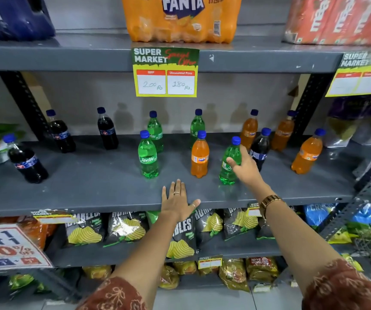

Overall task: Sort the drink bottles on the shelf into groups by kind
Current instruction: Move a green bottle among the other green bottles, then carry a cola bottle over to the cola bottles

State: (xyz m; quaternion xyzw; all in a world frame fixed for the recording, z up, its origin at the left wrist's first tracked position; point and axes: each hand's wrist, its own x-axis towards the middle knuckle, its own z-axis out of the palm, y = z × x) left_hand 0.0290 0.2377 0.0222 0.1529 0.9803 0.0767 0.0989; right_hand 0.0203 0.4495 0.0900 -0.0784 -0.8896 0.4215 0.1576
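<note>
Small blue-capped bottles stand on a grey shelf (95,175). Three dark cola bottles (27,159) (61,133) (107,130) stand at the left. Green Sprite bottles (148,156) (155,130) (197,126) occupy the middle, with an orange Fanta bottle (199,156) among them. More orange Fanta bottles (249,129) (283,133) (307,154) and one cola bottle (261,146) stand at the right. My right hand (245,166) grips a green Sprite bottle (229,163) that stands on the shelf. My left hand (178,201) lies flat on the shelf's front edge, fingers spread.
A Fanta multipack (181,19) and a red carton pack (338,19) sit on the shelf above. A yellow price tag (165,72) hangs down from that shelf's edge. Chip bags (126,227) fill the shelf below. Black uprights (23,101) flank the bay.
</note>
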